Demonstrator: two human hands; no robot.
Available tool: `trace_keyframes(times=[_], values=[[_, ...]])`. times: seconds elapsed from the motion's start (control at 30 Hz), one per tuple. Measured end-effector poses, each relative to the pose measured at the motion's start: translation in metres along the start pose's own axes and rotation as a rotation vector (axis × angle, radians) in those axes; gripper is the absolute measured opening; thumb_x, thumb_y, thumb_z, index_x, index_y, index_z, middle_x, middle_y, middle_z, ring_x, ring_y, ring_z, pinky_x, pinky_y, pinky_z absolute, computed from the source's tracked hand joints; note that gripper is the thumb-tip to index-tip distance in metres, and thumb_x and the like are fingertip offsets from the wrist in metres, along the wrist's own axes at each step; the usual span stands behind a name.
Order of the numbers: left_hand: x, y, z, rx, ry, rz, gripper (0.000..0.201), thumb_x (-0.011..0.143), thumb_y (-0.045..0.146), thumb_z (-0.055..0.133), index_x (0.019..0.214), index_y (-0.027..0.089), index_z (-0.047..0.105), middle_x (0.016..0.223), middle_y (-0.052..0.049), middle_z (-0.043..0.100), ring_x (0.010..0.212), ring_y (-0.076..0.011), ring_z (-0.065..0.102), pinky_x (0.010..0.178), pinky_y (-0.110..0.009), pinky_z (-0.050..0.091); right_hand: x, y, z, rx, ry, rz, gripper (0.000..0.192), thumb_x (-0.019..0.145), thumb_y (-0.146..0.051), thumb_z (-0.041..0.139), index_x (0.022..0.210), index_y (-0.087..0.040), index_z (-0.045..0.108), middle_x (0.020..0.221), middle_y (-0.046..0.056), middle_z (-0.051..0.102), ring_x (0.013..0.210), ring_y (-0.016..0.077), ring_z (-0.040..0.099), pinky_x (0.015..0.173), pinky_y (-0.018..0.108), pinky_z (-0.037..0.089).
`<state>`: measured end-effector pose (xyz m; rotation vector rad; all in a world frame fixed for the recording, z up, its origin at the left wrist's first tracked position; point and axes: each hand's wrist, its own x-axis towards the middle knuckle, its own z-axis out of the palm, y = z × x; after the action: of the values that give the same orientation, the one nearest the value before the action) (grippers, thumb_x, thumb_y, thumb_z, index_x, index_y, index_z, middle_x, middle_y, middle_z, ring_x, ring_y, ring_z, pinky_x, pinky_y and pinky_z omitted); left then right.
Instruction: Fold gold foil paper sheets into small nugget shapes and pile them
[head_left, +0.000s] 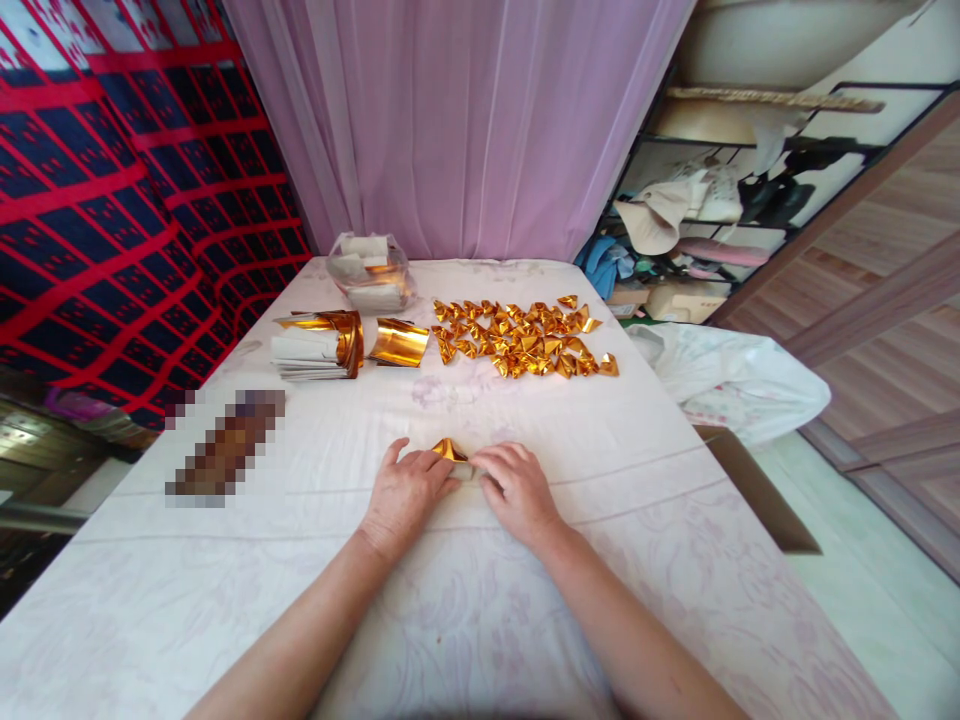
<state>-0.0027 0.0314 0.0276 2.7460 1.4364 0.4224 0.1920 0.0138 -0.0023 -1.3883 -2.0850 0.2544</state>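
Note:
Between my two hands, low over the table's middle, is a partly folded sheet of gold foil paper point(450, 450), gold on top with a pale strip at its near edge. My left hand point(409, 487) has its fingers closed on the paper's left side, the thumb under the near edge. On the right side, my right hand point(519, 490) pinches the paper's corner between thumb and fingers. Beyond them, many folded gold pieces point(525, 340) lie in rough rows. A stack of gold and white sheets point(315, 345) and loose gold sheets point(400, 342) lie to their left.
A clear plastic bag of paper point(371, 275) stands at the far left of the cloth-covered table point(480, 600). A blurred-out patch point(229, 445) covers something on the left. A white plastic bag point(750, 380) and a shelf of shoes and hats point(697, 200) are beyond the right edge.

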Motion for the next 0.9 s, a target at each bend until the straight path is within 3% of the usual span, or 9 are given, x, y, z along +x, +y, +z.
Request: trace_keyframes(times=[0.13, 0.33, 0.53, 0.9], values=[[-0.006, -0.008, 0.001, 0.000, -0.001, 0.072, 0.013, 0.094, 0.027, 0.055, 0.093, 0.023, 0.067, 0.094, -0.002, 0.073, 0.087, -0.0195, 0.068, 0.105, -0.046, 0.032, 0.002, -0.006, -0.001, -0.068, -0.011, -0.084, 0.026, 0.084, -0.011, 0.062, 0.101, -0.029, 0.071, 0.109, 0.004, 0.066, 0.104, 0.0240, 0.053, 0.085, 0.039, 0.044], [-0.017, -0.009, -0.002, -0.016, 0.041, 0.134, 0.018, 0.090, 0.013, 0.055, 0.095, 0.025, 0.067, 0.105, -0.002, 0.071, 0.111, -0.0223, 0.059, 0.106, -0.047, 0.032, 0.000, -0.013, 0.000, -0.074, -0.046, -0.161, 0.015, 0.087, -0.019, 0.064, 0.093, -0.030, 0.073, 0.109, 0.003, 0.066, 0.105, 0.0231, 0.052, 0.089, 0.040, 0.044], [-0.021, 0.002, -0.001, 0.036, 0.005, 0.065, 0.013, 0.092, 0.021, 0.055, 0.085, 0.023, 0.067, 0.090, -0.004, 0.070, 0.088, -0.0225, 0.059, 0.083, -0.040, 0.041, -0.001, -0.014, 0.002, -0.049, -0.054, -0.143, 0.013, 0.087, -0.018, 0.064, 0.091, -0.028, 0.072, 0.109, 0.004, 0.066, 0.104, 0.0232, 0.053, 0.087, 0.040, 0.046], [-0.012, 0.011, -0.002, -0.046, -0.060, -0.121, 0.019, 0.093, 0.025, 0.049, 0.084, 0.021, 0.065, 0.088, -0.005, 0.068, 0.087, -0.0233, 0.058, 0.080, -0.039, 0.039, -0.001, -0.009, 0.006, 0.059, -0.020, 0.000, 0.013, 0.085, -0.015, 0.061, 0.095, -0.023, 0.064, 0.098, 0.004, 0.069, 0.095, 0.0220, 0.057, 0.087, 0.038, 0.043]])
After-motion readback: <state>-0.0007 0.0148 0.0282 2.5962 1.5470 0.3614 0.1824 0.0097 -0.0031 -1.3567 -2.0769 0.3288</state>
